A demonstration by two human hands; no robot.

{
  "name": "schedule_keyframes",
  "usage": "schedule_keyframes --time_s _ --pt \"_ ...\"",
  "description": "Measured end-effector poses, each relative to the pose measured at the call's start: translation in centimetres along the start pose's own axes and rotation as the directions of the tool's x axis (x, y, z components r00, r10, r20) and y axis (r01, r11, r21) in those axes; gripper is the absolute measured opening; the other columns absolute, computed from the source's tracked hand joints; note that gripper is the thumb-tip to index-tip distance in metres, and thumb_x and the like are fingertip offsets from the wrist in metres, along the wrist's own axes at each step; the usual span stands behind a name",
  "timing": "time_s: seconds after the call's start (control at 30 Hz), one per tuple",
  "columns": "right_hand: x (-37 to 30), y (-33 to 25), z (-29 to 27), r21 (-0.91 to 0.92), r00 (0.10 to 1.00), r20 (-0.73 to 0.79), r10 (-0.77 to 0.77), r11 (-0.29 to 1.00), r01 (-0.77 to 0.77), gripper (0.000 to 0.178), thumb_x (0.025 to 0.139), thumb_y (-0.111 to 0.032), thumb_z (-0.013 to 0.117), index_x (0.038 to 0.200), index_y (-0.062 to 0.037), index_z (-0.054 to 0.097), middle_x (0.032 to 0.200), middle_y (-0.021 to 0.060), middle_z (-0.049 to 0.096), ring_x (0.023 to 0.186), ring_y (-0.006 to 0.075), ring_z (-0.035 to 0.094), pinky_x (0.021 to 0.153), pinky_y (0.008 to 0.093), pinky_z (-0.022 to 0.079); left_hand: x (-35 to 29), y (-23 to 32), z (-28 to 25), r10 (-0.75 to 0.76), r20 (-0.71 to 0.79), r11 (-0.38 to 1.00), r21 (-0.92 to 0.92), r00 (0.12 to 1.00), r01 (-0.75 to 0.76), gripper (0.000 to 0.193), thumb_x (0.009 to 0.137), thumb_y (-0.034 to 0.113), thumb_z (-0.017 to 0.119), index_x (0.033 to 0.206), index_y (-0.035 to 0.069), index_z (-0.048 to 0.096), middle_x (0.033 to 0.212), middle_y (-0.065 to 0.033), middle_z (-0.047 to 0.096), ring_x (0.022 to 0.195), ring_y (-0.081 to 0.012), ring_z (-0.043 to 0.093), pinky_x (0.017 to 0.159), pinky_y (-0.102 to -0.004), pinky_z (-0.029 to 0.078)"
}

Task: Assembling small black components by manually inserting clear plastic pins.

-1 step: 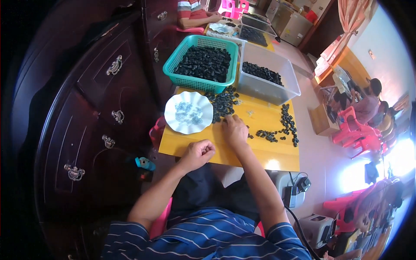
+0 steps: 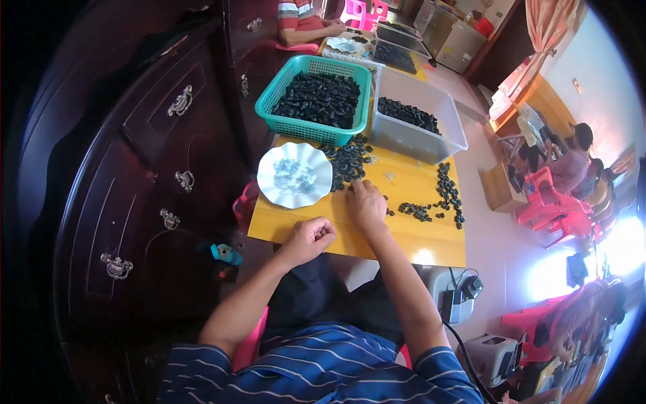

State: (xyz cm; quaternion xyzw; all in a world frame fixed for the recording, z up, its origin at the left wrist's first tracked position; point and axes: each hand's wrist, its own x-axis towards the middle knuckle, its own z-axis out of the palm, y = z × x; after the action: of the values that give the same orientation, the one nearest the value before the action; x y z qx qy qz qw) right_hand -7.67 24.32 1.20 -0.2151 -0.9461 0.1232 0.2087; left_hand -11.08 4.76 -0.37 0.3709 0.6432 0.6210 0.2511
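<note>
My left hand [image 2: 309, 240] is at the table's near edge, its fingers curled and closed. Whatever it may hold is hidden or too small to name. My right hand [image 2: 368, 205] reaches further in, fingers bent down and drawn together at the near edge of a heap of small black ring-like pieces [image 2: 347, 161]. Its fingertips are partly hidden, so I cannot make out what is between them. Left of the heap stands a white scalloped plate [image 2: 268, 190] with many small clear, shiny bits on it.
Behind the plate stands a green basket [image 2: 268, 120] full of black pieces, beside a clear plastic bin [image 2: 420, 147] part-filled with similar ones. Small black pieces [image 2: 415, 211] lie scattered at the right of the yellow table [image 2: 441, 249]. A dark drawer cabinet [image 2: 145, 148] rises at left.
</note>
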Motion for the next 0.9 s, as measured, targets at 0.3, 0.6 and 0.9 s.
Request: schedule_keyframes --time_s 0.3,0.6,0.9 --pt "-1.1 -0.9 -3.1 -0.086 0.972 0.217 0.085 0.994 -0.068 0.028 0.086 -0.028 0.061 0.101 -0.0041 0.063 0.099 0.0194 0.070 0.092 0.0367 0.069 0.082 0.0477 0.054 -0.6 0.0 0.2 0.019 -0.031 1.000 -0.006 0.999 -0.019 0.006 0.088 0.005 0.067 0.088 0.000 0.064 0.070 0.0012 0.062 0.064 -0.0043 0.058 0.060 -0.0241 0.050" --pt "-7.7 -0.3 -6.7 0.749 0.962 0.240 0.134 0.604 -0.271 0.027 0.082 -0.016 0.076 0.105 -0.0064 0.065 0.082 0.0035 0.066 0.076 0.0136 0.064 0.068 0.0287 0.050 -2.3 3.7 1.5 0.137 -0.144 0.988 0.090 0.980 -0.125 0.008 0.088 0.006 0.066 0.092 -0.001 0.068 0.075 -0.0022 0.068 0.065 -0.0071 0.062 0.061 -0.0246 0.051" --pt "-18.6 3.2 -8.9 0.886 0.894 0.447 -0.038 0.154 -0.437 0.017 0.093 -0.022 0.072 0.097 -0.0084 0.062 0.078 -0.0017 0.062 0.068 0.0086 0.056 0.062 0.0219 0.045 -7.5 5.5 6.5 0.093 0.021 0.991 -0.093 0.995 -0.091 0.009 0.091 0.005 0.065 0.099 0.002 0.070 0.080 -0.0003 0.066 0.066 -0.0067 0.061 0.060 -0.0238 0.051"
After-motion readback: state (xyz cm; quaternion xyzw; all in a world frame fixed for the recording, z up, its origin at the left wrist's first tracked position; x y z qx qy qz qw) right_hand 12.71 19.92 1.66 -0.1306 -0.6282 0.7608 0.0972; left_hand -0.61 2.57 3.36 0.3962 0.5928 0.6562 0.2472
